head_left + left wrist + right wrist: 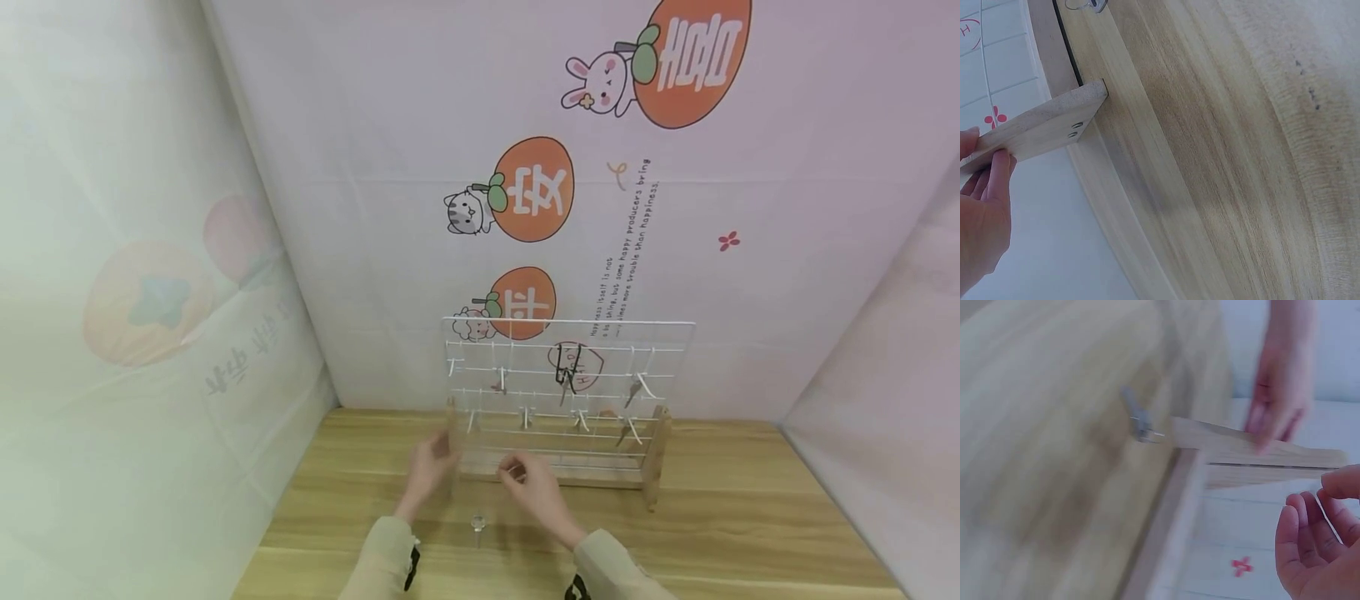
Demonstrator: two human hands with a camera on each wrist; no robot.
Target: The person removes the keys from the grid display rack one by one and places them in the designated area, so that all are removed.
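My left hand grips the left wooden side post of a white wire rack; its thumb and fingers lie on opposite faces of the board. Loosely curled, with nothing visible in its fingers, my right hand hovers in front of the rack's lower left part. A silver key with a ring lies on the table between the two forearms. It appears blurred in the right wrist view, where the left hand also shows on the post.
White hooks line the rack's grid. Several carry keys, one of them with a black-framed tag. The rack's right wooden post stands on the wood-grain table. Printed white cloth hangs behind and at both sides.
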